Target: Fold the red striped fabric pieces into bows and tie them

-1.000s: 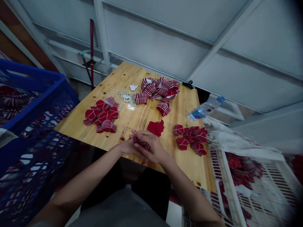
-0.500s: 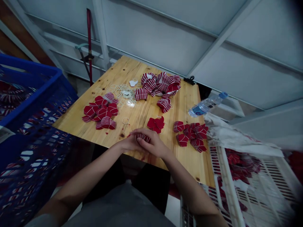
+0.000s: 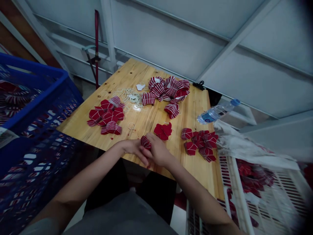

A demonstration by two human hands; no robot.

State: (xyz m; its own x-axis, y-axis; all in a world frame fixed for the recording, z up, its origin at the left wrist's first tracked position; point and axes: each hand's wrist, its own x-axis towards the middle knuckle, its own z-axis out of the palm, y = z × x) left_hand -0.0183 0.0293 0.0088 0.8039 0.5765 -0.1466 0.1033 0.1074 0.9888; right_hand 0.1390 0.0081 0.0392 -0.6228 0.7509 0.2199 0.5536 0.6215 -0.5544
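Note:
Both of my hands work at the near edge of the wooden table [image 3: 146, 75]. Between them is a small bundle of red and white striped fabric pieces [image 3: 145, 142]. My left hand [image 3: 134, 148] holds it from below and the left, and my right hand [image 3: 157, 150] pinches it from the right. A flat pile of plain red pieces [image 3: 163, 131] lies just beyond my right hand, and a single rubber band [image 3: 131, 126] lies beyond my left. Larger red bundles [image 3: 105, 117] lie further left, others [image 3: 199, 142] to the right, and striped ones [image 3: 168, 89] at the back, beside a tangle of rubber bands [image 3: 130, 98].
A blue plastic crate [image 3: 36, 98] holding red fabric stands left of the table. A white slatted crate [image 3: 259, 192] with red pieces stands to the right, under a white plastic bag [image 3: 244, 147]. A water bottle [image 3: 216, 111] lies beyond the table's right edge.
The striped bundle has turned and now shows above my fingers instead of lying under my right hand. My view has shifted slightly.

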